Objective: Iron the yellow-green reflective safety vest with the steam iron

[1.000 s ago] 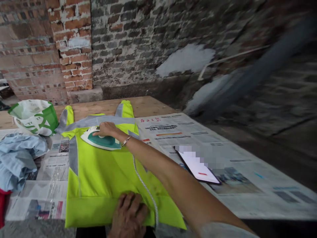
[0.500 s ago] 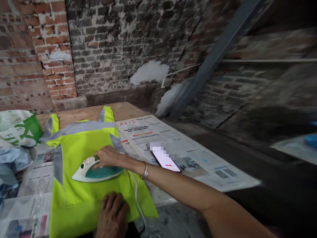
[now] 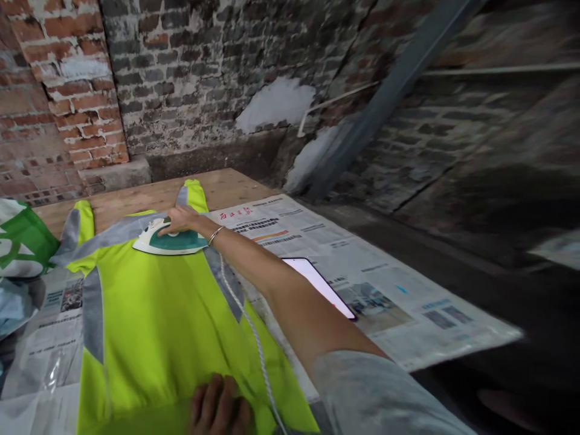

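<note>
A yellow high-visibility shirt with grey panels lies spread on the table, sleeves at the far end. My right hand is closed round the handle of a white and green iron. The iron's soleplate rests on the upper part of the shirt, by the grey band across the shoulders. A white cord trails from the iron towards me over the right side of the shirt. At the near hem, my left hand has its fingers curled on the fabric; its thumb is hidden.
Newspaper sheets cover the wooden table. A phone with a lit screen lies right of my arm. On the left are a green and white bag and light blue cloth. Brick walls stand behind.
My right hand has pushed the iron away from me, from the middle of the shirt up to its shoulder area. My left hand stays at the near hem. The view has shifted slightly.
</note>
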Demonstrator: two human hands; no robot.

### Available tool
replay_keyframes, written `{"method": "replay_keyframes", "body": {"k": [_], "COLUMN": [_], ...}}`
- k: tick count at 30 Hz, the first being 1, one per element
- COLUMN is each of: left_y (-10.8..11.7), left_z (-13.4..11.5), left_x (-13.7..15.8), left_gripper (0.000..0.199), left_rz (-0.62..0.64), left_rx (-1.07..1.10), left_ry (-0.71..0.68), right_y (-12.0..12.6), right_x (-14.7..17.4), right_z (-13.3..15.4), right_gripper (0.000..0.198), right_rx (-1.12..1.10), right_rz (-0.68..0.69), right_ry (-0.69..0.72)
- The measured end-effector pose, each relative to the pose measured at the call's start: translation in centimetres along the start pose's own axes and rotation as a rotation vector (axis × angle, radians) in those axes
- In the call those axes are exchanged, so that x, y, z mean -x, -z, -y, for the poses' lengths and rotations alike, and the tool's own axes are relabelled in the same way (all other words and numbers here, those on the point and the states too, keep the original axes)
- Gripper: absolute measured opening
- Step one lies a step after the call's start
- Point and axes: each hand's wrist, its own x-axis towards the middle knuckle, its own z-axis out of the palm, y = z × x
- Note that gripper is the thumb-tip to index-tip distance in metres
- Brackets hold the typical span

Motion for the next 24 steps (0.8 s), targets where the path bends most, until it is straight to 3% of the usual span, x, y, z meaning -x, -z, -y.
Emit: {"method": "replay_keyframes", "body": {"k": [4, 9, 13, 16, 20, 24], "left_y": [1.4, 2.8, 2.9, 2.9, 3.0, 2.7], "left_z": [0.6, 0.4, 0.2, 0.2, 0.3, 0.3], "left_x": [-1.6, -2.3, -1.8, -1.7, -1.8, -1.7], "left_gripper": [0.036, 0.033, 0.042, 0.041, 0.039, 0.04], "left_rz": [0.028, 0.115, 0.194, 0.241, 0.23, 0.184], "left_rx": [0.017, 0.013, 0.005, 0.007, 0.012, -0.021], "left_ry": [-0.069, -0.019, 0.003, 0.029, 0.033, -0.015], "right_y": [0.2, -0.1, -0.7, -1.1, -1.4, -1.5], "right_x": [3.0, 11.4, 18.6, 21.7, 21.8, 17.8], "right_z": [1.5, 5.8, 8.7, 9.7, 10.0, 9.9], "right_gripper": [0.068, 0.061, 0.062, 0.061, 0.062, 0.068], "right_rx": [-0.034, -0.049, -0.038, -0.039, -0.033, -0.012], "right_rz": [0.076, 0.149, 0.184, 0.165, 0.123, 0.07], "right_ry": [0.091, 0.196, 0.208, 0.199, 0.176, 0.108]}}
